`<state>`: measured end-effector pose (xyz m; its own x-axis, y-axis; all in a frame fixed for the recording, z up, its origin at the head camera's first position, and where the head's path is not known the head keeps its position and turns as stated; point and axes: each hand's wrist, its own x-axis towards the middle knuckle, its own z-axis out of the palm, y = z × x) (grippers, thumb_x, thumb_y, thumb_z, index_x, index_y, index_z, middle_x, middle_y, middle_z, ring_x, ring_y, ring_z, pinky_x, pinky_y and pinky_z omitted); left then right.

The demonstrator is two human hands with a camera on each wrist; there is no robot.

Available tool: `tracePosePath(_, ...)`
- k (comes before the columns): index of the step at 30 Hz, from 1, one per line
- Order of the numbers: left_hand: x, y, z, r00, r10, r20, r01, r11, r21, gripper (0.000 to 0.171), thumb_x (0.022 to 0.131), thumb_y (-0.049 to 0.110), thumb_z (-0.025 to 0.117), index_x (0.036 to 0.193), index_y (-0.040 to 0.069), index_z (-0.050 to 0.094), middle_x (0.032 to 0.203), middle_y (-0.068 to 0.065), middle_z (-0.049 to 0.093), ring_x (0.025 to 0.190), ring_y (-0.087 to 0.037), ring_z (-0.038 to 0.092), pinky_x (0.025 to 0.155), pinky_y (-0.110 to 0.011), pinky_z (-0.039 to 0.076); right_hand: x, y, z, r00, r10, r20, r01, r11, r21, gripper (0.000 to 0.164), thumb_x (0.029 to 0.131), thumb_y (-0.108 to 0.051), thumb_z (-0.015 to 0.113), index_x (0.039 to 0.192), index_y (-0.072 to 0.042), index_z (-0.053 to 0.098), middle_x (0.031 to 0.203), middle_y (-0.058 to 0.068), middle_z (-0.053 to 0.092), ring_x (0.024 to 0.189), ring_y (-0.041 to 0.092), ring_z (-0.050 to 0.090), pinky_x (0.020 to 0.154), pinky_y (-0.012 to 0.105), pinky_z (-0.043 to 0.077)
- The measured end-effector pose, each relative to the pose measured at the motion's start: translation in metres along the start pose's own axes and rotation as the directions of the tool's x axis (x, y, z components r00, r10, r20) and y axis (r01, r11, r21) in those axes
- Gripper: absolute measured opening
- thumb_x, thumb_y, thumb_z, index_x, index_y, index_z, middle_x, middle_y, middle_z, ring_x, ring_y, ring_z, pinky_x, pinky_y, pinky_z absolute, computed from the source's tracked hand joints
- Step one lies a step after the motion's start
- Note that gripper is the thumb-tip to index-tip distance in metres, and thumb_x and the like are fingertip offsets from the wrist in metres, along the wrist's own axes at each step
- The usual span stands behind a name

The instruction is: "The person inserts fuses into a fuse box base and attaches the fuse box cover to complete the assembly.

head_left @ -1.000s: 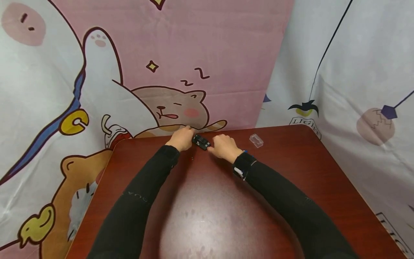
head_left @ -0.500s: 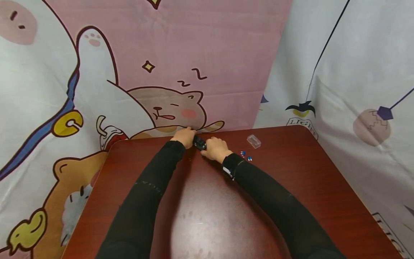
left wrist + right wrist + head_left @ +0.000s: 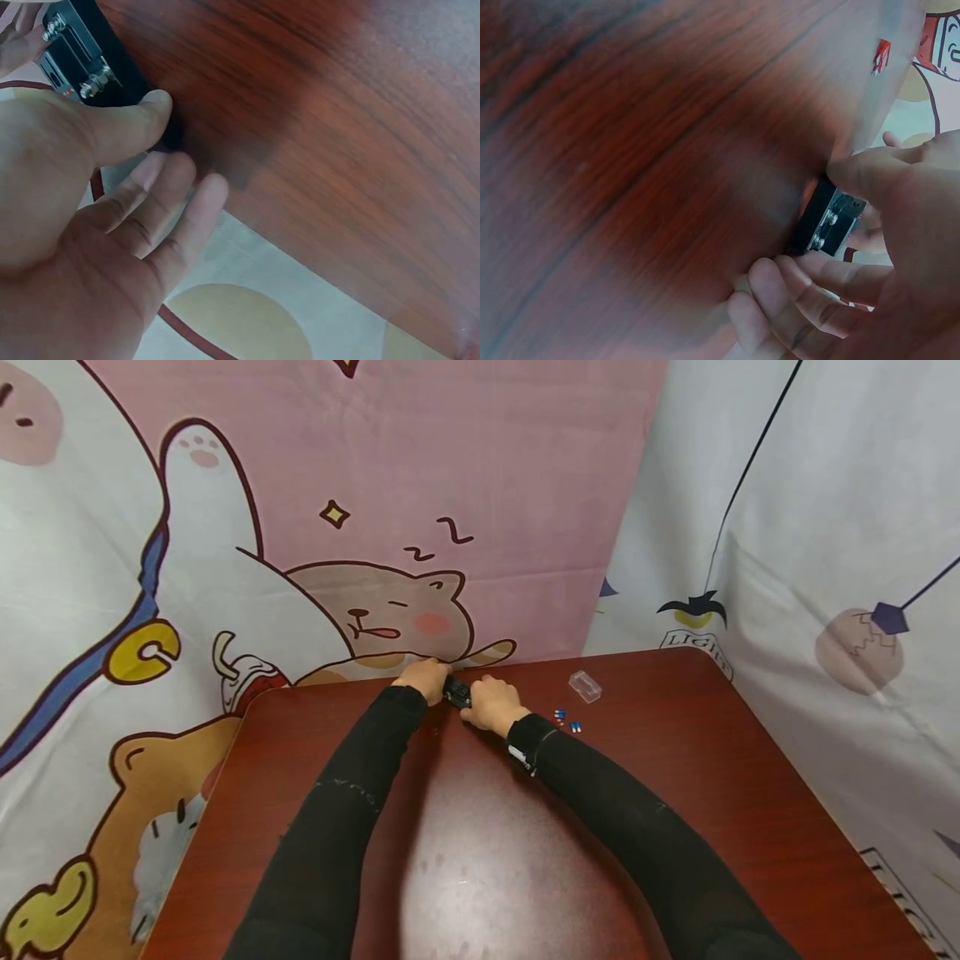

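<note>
The black block (image 3: pixel 457 692) is between the two hands, above the table (image 3: pixel 465 827) near its far edge, with metal screws (image 3: pixel 96 79) on one face. At the block's left end, the left hand (image 3: pixel 423 680) pinches it, thumb laid over the end and other fingertips close below. At its right, the right hand (image 3: pixel 492 703) grips it between thumb and bent fingers. Right of the block, well apart, lies a clear box (image 3: pixel 585 687); blue pieces (image 3: pixel 575 727) lie right of the block and nearer the person. Behind the block hangs a printed cloth (image 3: pixel 525 510).
</note>
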<state>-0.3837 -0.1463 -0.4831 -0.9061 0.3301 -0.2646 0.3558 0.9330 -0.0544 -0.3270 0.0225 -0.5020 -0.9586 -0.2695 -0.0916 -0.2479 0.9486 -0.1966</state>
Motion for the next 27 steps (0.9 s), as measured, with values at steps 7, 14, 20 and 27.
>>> tracePosePath(7, -0.016, -0.008, -0.002, 0.998, 0.004, 0.064, 0.001, 0.997, -0.071, 0.060, 0.109, 0.017, 0.070, 0.166, 0.018, 0.051, 0.165, -0.019, 0.054, 0.152, -0.037, 0.055, 0.125, -0.053, 0.046, 0.001, -0.001, 0.006, 1.000, 0.000, 0.002, 0.000, 1.000, 0.009, 0.049, 0.100, -0.051, 0.079, 0.123, -0.008, 0.077, 0.116, 0.009, 0.070, 0.103, 0.031, 0.073, 0.089, 0.051, 0.063)
tracePosePath(14, -0.030, -0.004, -0.015, 0.997, 0.074, 0.019, -0.071, 0.989, -0.133, 0.061, 0.110, 0.028, 0.070, 0.166, 0.015, 0.047, 0.162, -0.018, 0.054, 0.148, -0.036, 0.057, 0.123, -0.054, 0.047, -0.006, 0.023, -0.019, 1.000, -0.026, 0.011, 0.025, 0.997, 0.073, 0.042, 0.098, -0.050, 0.080, 0.114, -0.011, 0.074, 0.110, 0.006, 0.070, 0.094, 0.026, 0.069, 0.083, 0.045, 0.059)
tracePosePath(20, -0.056, 0.022, -0.010, 0.989, 0.132, -0.069, -0.141, 0.978, -0.154, 0.058, 0.109, 0.038, 0.072, 0.157, 0.010, 0.056, 0.146, -0.014, 0.062, 0.134, -0.033, 0.066, 0.116, -0.053, 0.053, -0.030, 0.061, -0.043, 0.991, -0.124, 0.058, 0.115, 0.984, 0.139, 0.045, 0.097, -0.043, 0.079, 0.126, -0.010, 0.073, 0.115, 0.005, 0.068, 0.095, 0.024, 0.064, 0.086, 0.043, 0.055)
tracePosePath(27, -0.086, 0.052, 0.006, 0.975, 0.189, -0.113, -0.206, 0.966, -0.156, 0.053, 0.106, 0.041, 0.076, 0.146, 0.008, 0.065, 0.130, -0.011, 0.067, 0.118, -0.027, 0.070, 0.103, -0.050, 0.060, -0.061, 0.083, -0.043, 0.969, -0.216, 0.120, 0.201, 0.971, 0.127, 0.053, 0.094, -0.039, 0.080, 0.136, -0.009, 0.074, 0.123, 0.006, 0.070, 0.097, 0.023, 0.063, 0.086, 0.044, 0.055)
